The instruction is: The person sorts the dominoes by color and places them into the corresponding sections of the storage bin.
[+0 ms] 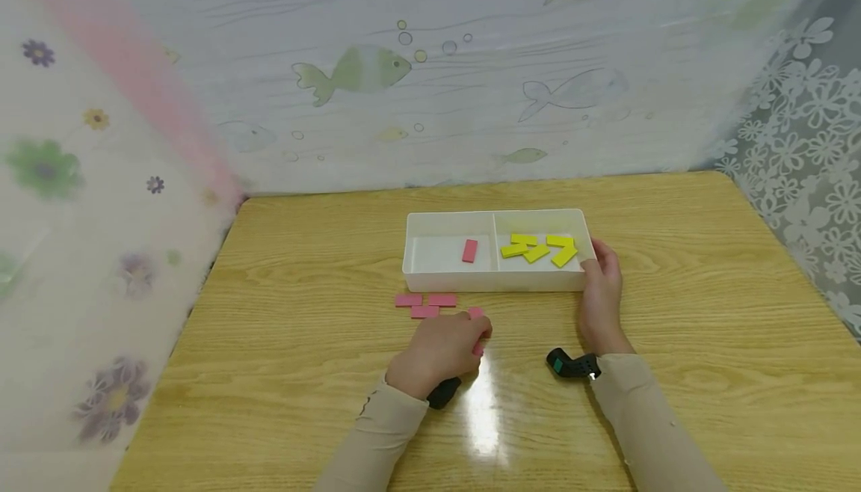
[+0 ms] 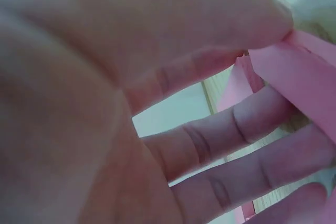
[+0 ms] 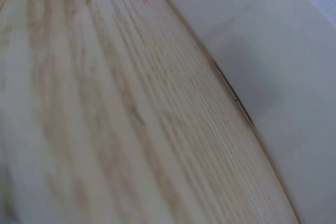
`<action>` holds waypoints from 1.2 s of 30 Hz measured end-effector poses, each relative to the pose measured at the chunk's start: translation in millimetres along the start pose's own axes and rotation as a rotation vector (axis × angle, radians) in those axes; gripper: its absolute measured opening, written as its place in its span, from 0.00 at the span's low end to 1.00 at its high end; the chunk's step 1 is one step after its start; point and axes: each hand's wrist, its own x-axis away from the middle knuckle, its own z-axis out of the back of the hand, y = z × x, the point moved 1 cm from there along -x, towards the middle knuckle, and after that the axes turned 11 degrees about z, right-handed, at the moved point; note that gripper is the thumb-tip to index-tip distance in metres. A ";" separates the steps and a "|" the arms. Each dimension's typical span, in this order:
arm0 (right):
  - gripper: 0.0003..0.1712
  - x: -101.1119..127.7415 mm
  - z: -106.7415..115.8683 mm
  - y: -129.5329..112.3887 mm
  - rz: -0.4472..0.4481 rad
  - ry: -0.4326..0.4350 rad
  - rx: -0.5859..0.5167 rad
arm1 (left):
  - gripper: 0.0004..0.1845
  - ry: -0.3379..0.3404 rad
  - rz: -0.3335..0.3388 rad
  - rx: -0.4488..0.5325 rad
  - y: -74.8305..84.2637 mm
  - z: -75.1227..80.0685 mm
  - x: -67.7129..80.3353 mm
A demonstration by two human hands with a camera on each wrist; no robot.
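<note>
Pink blocks [image 1: 425, 312], 3: grouped on table [image 1: 303, 327]. Left hand [image 1: 439, 346]: pinching 1 pink block [image 2: 296, 72]; a slack pinch could drop it. White tray [image 1: 471, 283]: 1 pink tile [image 1: 469, 251] left, 5 yellow blocks [image 1: 536, 253] right. Right hand [image 1: 601, 305]: gripping tray's end; a tug might skew it.

Head view looks down at the white tray [image 1: 494, 282]; 2 wrist views sit close before it, right sharing its front.

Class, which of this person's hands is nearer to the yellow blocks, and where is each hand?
Right. The right hand grips the right end of the white box, beside the yellow blocks; the left hand holds a pink block in front of the box, farther from them.
</note>
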 end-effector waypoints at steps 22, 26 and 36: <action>0.26 -1.2 1.0 1.5 0.000 0.002 0.004 | 0.05 0.010 0.001 0.251 -16.9 15.0 -5.3; 0.26 -1.0 1.2 1.5 -0.002 0.000 0.008 | 0.06 0.046 -0.007 0.251 -17.4 17.2 -5.7; 0.26 -1.3 0.9 0.8 -0.002 -0.012 -0.003 | 0.05 0.135 -0.025 0.169 -17.9 20.0 -7.2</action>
